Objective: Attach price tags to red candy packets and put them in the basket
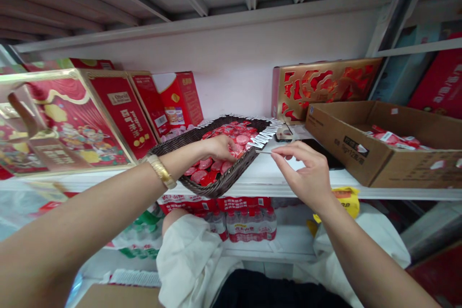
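A dark woven basket (231, 179) sits tilted on the white shelf, holding many round red-wrapped packets (205, 163). My left hand (222, 148), with a gold bracelet (161, 172) at the wrist, reaches into it. Its fingers bend down among the packets, and their tips are hidden, so their grip cannot be made out. Over the shelf, just right of the basket's rim, my right hand (306, 168) pinches a thin white strip (264, 152) between thumb and fingers. Similar white strips (265, 134) line the basket's far and right rim.
Red gift boxes (119, 106) stand at the left. An open cardboard box (375, 163) with red packets and a gold-and-red box (325, 86) are at the right. A dark flat object (317, 149) lies beside the cardboard box. Bottled water packs (249, 224) sit below.
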The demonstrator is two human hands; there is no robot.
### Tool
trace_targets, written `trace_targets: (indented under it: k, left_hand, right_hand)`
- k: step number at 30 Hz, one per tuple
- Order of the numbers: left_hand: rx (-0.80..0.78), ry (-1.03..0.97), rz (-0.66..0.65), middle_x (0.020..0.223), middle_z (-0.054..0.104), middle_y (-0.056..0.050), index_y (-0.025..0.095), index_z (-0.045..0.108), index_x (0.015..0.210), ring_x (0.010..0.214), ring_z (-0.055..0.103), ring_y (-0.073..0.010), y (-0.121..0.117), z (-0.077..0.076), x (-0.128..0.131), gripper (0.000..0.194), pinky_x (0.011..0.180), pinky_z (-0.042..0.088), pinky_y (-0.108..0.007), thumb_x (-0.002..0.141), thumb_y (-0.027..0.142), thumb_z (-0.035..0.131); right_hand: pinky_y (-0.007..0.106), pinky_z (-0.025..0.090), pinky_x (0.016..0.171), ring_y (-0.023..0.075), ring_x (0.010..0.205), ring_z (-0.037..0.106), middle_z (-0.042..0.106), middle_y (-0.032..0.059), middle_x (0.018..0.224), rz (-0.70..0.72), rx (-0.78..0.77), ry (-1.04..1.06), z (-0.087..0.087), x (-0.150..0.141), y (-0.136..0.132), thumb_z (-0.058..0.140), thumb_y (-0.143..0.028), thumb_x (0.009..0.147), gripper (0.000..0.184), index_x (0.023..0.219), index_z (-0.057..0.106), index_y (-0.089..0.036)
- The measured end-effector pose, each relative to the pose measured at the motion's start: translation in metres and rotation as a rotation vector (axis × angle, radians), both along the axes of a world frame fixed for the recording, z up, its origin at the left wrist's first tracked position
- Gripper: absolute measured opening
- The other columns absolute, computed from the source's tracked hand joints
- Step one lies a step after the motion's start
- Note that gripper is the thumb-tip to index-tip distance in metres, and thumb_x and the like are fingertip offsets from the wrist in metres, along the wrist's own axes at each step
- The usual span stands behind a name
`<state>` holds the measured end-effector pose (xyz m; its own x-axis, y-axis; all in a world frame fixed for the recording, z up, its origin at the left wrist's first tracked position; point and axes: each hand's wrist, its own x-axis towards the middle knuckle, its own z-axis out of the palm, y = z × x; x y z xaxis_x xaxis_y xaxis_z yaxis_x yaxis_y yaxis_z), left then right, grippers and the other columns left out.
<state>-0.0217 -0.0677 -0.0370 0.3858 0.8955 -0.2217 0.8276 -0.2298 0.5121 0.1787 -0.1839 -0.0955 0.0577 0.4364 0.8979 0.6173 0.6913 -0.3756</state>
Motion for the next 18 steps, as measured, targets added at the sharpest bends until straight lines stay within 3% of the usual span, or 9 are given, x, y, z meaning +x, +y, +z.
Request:
trace_targets:
  k: [8,13,15,18]
  left_hand:
    - [-0.102,0.081,-0.076,0.042,0.049,0.008,0.018,0.058,0.06,0.042,0.044,-0.0084,-0.005,0.004,-0.017,0.018,0.041,0.028,-0.018,0.052,0.012,0.073]
    - [-0.205,0.019,-0.066,0.051,0.057,0.004,0.018,0.059,0.064,0.048,0.058,-0.0138,-0.018,0.017,-0.031,0.025,0.045,0.042,-0.021,0.055,0.023,0.081]
    - [-0.149,-0.072,-0.019,0.054,0.058,0.004,0.018,0.059,0.068,0.05,0.06,-0.0133,-0.023,0.025,-0.034,0.027,0.046,0.045,-0.021,0.059,0.025,0.083]
    - [-0.048,-0.463,0.106,0.064,0.063,0.002,0.016,0.062,0.081,0.055,0.063,-0.0106,-0.036,0.035,-0.035,0.024,0.051,0.05,-0.019,0.066,0.019,0.081]
  right_hand:
    - [0.031,0.048,0.064,0.0146,0.064,0.059,0.07,0.0019,0.074,-0.015,-0.037,0.003,-0.005,0.004,-0.008,0.065,-0.02,0.087,0.008,0.083,0.072,-0.021]
    - [0.03,0.047,0.062,0.0143,0.065,0.06,0.071,0.0022,0.074,-0.025,-0.035,0.006,-0.008,0.004,-0.012,0.066,-0.02,0.087,0.007,0.083,0.072,-0.02]
    - [0.03,0.047,0.062,0.0142,0.066,0.06,0.072,0.0022,0.075,-0.028,-0.026,0.006,-0.008,0.005,-0.016,0.066,-0.019,0.087,0.007,0.085,0.072,-0.02]
    - [0.029,0.046,0.061,0.0132,0.064,0.059,0.072,0.0008,0.075,-0.028,-0.01,0.032,-0.008,0.006,-0.022,0.067,-0.017,0.086,0.007,0.086,0.072,-0.021]
